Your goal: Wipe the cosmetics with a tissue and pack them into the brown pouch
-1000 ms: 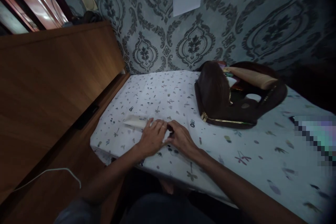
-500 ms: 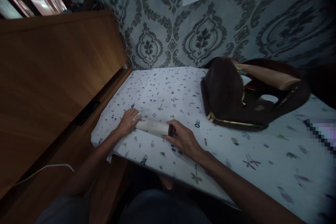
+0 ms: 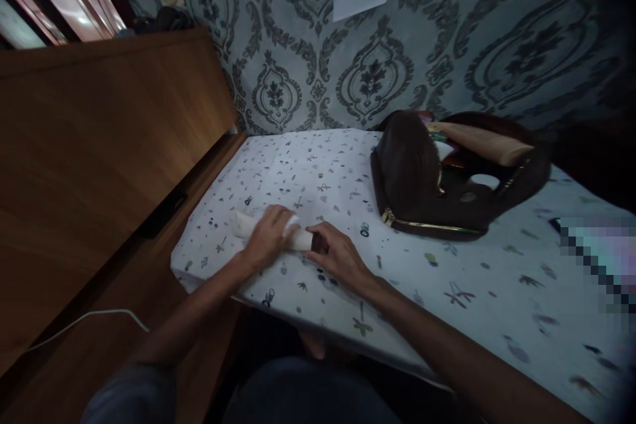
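A pale tube [image 3: 243, 224] with a dark cap lies across the front part of the patterned white cloth [image 3: 293, 165]. Around the dark cap end, the fingers of my right hand [image 3: 340, 255] are closed. My left hand [image 3: 269, 237] rests over the middle of the tube, with a small white wipe or tissue [image 3: 293, 220] pressed under its fingers. The tube's pale left end sticks out past my left hand. Part of the tube's body is hidden beneath that hand.
An open dark brown bag [image 3: 412, 179] with a gold zipper stands at the right rear, a tan tube [image 3: 484, 140] inside. A pixelated flat device [image 3: 601, 258] lies far right. A wooden panel [image 3: 114, 126] rises at left; a white cable [image 3: 104, 311] runs below it.
My left hand has slid right along the tube from its left end to its middle, uncovering that end. My right hand still holds the cap end. The view has shifted slightly.
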The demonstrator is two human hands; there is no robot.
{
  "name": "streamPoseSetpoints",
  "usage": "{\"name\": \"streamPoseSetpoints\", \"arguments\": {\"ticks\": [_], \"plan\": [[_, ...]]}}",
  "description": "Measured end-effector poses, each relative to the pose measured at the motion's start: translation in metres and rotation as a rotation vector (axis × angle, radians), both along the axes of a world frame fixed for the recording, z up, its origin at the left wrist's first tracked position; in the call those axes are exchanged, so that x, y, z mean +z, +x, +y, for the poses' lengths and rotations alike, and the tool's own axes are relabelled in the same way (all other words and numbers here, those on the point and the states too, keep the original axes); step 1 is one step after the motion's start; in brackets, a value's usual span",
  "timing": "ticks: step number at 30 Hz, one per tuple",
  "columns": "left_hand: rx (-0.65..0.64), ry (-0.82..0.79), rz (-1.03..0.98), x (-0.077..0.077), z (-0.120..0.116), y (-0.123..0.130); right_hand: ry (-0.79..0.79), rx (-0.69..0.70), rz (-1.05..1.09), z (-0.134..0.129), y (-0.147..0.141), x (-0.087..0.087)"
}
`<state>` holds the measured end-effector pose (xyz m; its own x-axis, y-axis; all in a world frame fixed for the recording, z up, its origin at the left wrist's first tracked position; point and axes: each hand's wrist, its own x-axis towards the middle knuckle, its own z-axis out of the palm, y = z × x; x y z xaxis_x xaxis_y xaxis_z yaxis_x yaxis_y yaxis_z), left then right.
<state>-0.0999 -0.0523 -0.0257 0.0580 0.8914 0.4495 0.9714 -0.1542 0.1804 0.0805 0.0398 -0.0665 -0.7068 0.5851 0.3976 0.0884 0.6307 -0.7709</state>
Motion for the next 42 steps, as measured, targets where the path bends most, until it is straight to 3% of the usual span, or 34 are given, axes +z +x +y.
{"name": "streamPoseSetpoints", "arguments": {"ticks": [3,6,12,18,27,30,32,35,37,39,42], "plan": [[-0.115,-0.02,0.009,-0.007,0.006,0.039,0.045,0.049,0.07,0.001,0.001,-0.005],[-0.144,-0.024,0.074,-0.014,0.01,0.042,0.068,0.056,0.084,0.003,0.001,-0.01],[0.027,-0.128,0.181,-0.007,0.006,-0.025,0.096,0.04,0.026,0.004,0.002,-0.006],[0.205,-0.13,0.124,-0.005,-0.007,-0.089,0.042,0.01,-0.016,0.005,0.001,-0.004],[0.384,0.065,-0.132,-0.024,0.0,-0.108,-0.051,0.066,-0.101,0.001,0.003,0.009],[0.418,0.16,-0.192,-0.015,0.002,-0.114,-0.119,0.087,-0.105,0.001,0.004,0.013],[0.453,0.251,-0.224,0.0,0.005,-0.117,-0.141,0.051,-0.075,0.001,0.004,0.013],[0.484,0.403,-0.264,0.03,0.013,-0.105,-0.085,-0.015,-0.029,0.002,0.002,0.009],[0.398,0.479,-0.295,0.044,0.019,-0.079,-0.023,-0.045,-0.014,0.003,0.002,0.006],[0.203,0.433,-0.291,0.045,0.024,-0.04,0.014,-0.06,-0.012,0.003,0.002,0.003],[-0.13,0.192,-0.1,0.023,0.027,0.02,0.027,-0.056,-0.001,0.005,0.001,0.0]]}}
